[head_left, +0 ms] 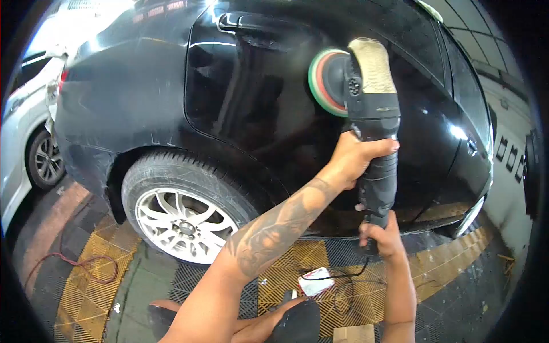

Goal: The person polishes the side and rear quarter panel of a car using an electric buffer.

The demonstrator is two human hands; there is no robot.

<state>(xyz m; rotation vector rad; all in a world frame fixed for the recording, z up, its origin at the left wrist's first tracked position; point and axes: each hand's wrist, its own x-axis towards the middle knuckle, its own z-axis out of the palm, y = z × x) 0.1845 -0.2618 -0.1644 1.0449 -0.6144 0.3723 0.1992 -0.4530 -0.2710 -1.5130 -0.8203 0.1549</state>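
Gripping the polisher (377,123) from both ends of its body: left hand (363,154) closed around the barrel just behind the cloth-wrapped head, right hand (382,234) curled around the narrow rear end, its fingers partly hidden behind the tool. Held upright in front of the black door panel (269,120), with the layered pad (327,83) turned toward the paint and seemingly against it, though too edge-on to judge full contact; whether spinning or stopped, impossible to tell. Best handled with the pad face level on the curve — light, even weight from the left hand, steering and balance from the right — and with slow, overlapping passes rather than a tilt onto the rim. Worth easing off near the door handle (257,28) and along the panel gaps, and minding the black cord (343,276) below the rear grip. Across the panel, deep gloss with bright glare and soft reflections, but duller, hazier paint on the rear fender (131,97) above the white wheel (186,228). Underfoot, yellow and black grated tiles (97,280), with a loose red cord (100,260) to the left and a white packet (315,281) between car and knees. Beyond, a white car (20,120) and a pale wall (509,134).
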